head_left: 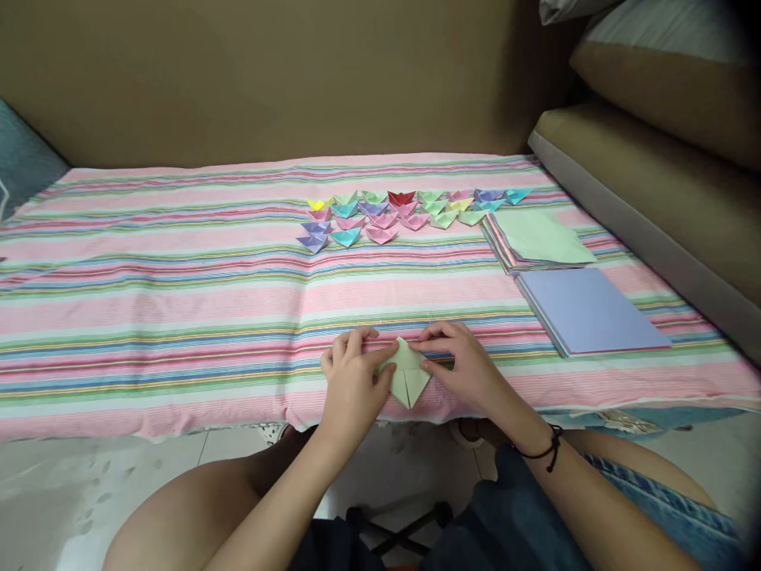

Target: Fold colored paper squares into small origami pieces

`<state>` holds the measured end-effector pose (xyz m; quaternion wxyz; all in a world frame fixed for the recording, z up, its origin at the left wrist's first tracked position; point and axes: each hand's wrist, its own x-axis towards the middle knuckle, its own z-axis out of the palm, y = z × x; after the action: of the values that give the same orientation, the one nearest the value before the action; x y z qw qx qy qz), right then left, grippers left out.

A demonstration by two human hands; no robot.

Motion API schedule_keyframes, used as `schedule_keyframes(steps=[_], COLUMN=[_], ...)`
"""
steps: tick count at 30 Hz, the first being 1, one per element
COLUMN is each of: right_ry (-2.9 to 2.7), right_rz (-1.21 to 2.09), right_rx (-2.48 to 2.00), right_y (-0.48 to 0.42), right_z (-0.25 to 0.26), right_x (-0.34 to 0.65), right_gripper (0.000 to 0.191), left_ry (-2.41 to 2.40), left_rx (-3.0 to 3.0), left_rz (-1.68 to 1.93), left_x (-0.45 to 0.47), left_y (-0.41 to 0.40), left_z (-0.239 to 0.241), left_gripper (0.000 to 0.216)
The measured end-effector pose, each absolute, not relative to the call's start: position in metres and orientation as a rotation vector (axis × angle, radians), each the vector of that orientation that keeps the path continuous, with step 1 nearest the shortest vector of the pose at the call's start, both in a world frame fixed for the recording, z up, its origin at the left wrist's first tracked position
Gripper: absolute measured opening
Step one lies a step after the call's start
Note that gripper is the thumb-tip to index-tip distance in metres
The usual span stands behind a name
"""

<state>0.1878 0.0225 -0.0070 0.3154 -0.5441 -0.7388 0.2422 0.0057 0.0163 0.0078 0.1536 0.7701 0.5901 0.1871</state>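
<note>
A pale green sheet of origami paper, folded into a small kite-like shape with a centre slit, lies at the near edge of the striped cloth. My left hand pinches its left side between thumb and forefinger, the other fingers curled on the cloth. On the opposite side, my right hand grips the paper's upper right edge with thumb and forefinger. One point of the paper faces away from me, another towards me. The parts under my fingertips are hidden.
Several rows of folded paper boats stand farther back on the striped cloth. To the right lie a pale green-topped paper stack and a lilac-topped stack. Brown cushions border the right side, and a brown backrest the rear.
</note>
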Motion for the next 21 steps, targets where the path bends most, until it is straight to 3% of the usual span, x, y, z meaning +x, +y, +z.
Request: schedule_keyframes(steps=[6,15,18,21], right_ry=[-1.987,-2.04,-1.942,-1.833], right_rz=[0.701,0.736,0.74,0.854], right_rx=[-1.417,-1.315,-1.267,-1.444], right_y=[0.024,0.027,0.001,-0.066], right_z=[-0.007,0.002,0.013,0.024], right_x=[0.194,0.194,0.203,0.231], right_gripper=[0.044,0.047,0.045,0.028], left_ry=[1.614,1.47,1.47,1.471], left_rx=[2.196,2.171,2.111,2.003], left_rz=[0.395,0.344,0.378,0.47], left_x=[-0.005,-0.014,-0.016,-0.017], left_y=[0.027,0.033,0.034,0.036], left_z=[0.009,0.014,0.015,0.019], left_gripper=[0.057,0.065,0.066,0.063])
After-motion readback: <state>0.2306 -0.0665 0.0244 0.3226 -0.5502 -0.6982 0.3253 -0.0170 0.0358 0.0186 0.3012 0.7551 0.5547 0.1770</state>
